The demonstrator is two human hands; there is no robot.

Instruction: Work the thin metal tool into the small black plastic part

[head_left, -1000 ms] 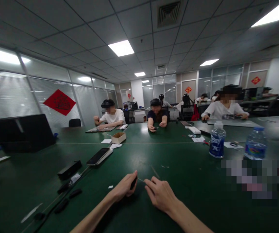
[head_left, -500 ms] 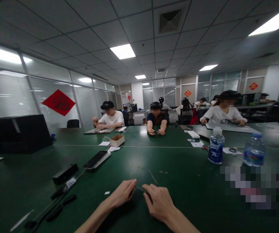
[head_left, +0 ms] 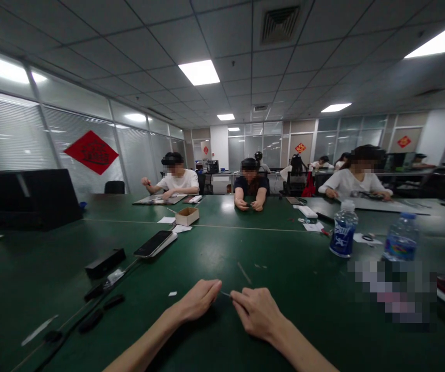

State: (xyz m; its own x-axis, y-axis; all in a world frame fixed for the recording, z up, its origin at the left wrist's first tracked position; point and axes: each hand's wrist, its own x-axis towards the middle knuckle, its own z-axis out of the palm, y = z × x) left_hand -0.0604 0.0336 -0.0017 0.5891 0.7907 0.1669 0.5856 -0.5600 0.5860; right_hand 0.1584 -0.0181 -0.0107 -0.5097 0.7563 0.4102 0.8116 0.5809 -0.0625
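Note:
My left hand (head_left: 198, 300) and my right hand (head_left: 256, 310) rest close together on the green table (head_left: 292, 289) at the lower middle of the head view. Both have their fingers curled and pinched toward each other. A thin, short sliver (head_left: 225, 294) spans the gap between their fingertips. It is too small to name. A small white scrap (head_left: 172, 294) lies just left of my left hand.
A phone (head_left: 154, 243) on a white block, a black box (head_left: 105, 263) and dark cables (head_left: 90, 310) lie to the left. Two water bottles (head_left: 343, 229) (head_left: 399, 241) stand at right. A cardboard box (head_left: 187, 216) sits mid-table. Several people sit along the far side. A laptop (head_left: 28, 199) stands far left.
The dark object seen in my left hand a second ago no longer shows. Both hands stay together; the view has tilted slightly.

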